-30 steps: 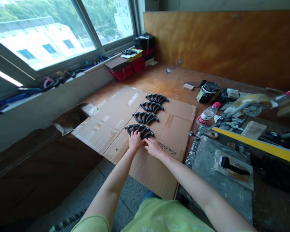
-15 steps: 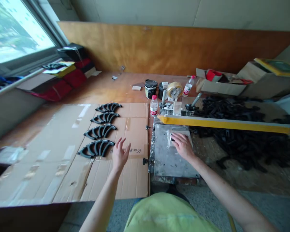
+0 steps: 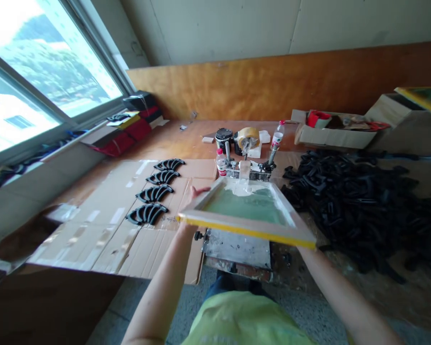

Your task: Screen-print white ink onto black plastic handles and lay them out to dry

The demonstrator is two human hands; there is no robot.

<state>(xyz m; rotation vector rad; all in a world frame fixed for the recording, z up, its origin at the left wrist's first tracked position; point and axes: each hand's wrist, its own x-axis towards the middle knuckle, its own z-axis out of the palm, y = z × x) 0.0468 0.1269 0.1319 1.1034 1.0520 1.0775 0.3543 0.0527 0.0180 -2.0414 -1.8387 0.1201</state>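
Note:
A screen-printing frame (image 3: 244,230) with a green mesh tilts over the metal base plate (image 3: 237,251), raised off it at the near side. By the frame's left edge is my left hand (image 3: 197,192), fingers stretched out and partly hidden by the frame's corner; whether it touches the frame is unclear. My right forearm passes beneath the frame's near right corner, and the frame covers that hand. Left of it, several black curved parts (image 3: 147,214) lie in fanned groups on a cardboard sheet (image 3: 109,249). A hinge clamp (image 3: 249,170) stands at the frame's far side.
A large pile of black parts (image 3: 352,206) lies to the right. Behind the clamp stand black tubs (image 3: 223,139), a tape roll (image 3: 248,139) and bottles (image 3: 278,134). An open carton (image 3: 335,136) sits at the back right; red boxes (image 3: 120,141) line the window side.
The printing frame has swung down over the base plate, its yellow near edge now closer to me. My right hand, earlier on the plate, is now hidden. My left hand is now beside the frame.

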